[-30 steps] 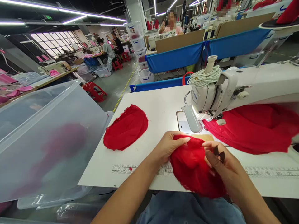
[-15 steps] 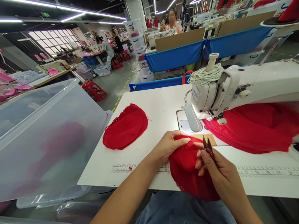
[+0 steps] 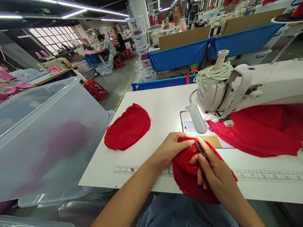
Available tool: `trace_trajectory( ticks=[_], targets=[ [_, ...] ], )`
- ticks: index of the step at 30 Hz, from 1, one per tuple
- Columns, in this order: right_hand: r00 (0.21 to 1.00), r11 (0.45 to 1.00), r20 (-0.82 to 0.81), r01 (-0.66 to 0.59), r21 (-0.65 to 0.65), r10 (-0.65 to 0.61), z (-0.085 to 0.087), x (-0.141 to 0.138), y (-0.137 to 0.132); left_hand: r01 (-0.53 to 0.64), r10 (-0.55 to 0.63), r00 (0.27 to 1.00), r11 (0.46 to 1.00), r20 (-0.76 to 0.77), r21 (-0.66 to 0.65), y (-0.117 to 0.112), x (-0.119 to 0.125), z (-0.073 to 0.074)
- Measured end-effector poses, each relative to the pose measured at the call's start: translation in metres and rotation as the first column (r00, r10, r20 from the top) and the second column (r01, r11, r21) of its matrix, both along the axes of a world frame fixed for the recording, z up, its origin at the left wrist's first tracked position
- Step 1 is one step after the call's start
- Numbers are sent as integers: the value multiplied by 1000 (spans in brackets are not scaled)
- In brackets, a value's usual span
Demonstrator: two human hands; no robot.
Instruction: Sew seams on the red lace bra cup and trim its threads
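Observation:
A piece of red fabric [image 3: 183, 171] hangs over the table's front edge above my lap. My left hand [image 3: 171, 147] pinches its upper edge between thumb and fingers. Wrapped in my right hand [image 3: 213, 171] is a small pair of dark thread snips [image 3: 200, 150], blades pointing up and left at the fabric's top edge, close to my left thumb. Some of the fabric lies behind my right hand, so its far side is partly hidden. Another red fabric piece [image 3: 129, 127], with a lacy edge, lies flat on the left part of the white table [image 3: 163, 104].
A white sewing machine [image 3: 213, 91] stands at the right, a coil of pale cord on its head. Red fabric [image 3: 262, 132] is heaped under its arm. A printed ruler [image 3: 265, 175] runs along the table front. To the left stands a translucent plastic bin [image 3: 59, 135].
My right hand has moved left and the snips have come down from above the fabric to its top edge. My left hand keeps its pinch.

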State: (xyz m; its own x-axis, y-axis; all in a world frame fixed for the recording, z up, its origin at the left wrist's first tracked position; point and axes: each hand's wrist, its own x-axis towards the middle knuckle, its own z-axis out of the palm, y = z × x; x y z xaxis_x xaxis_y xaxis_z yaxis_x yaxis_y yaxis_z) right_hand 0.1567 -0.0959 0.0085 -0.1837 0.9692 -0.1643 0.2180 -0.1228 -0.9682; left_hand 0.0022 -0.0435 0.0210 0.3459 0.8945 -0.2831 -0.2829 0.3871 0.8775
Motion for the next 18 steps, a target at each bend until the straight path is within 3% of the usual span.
trace_trajectory(
  ticks=[9, 18],
  targets=[
    [1000, 1000, -8, 13, 8, -13, 1, -1, 0, 18, -16, 999, 998, -29, 61, 0, -1, -1],
    [999, 1000, -40, -5, -6, 4, 0, 1, 0, 6, -6, 1000, 1000, 3, -21, 0, -1, 1]
  ],
)
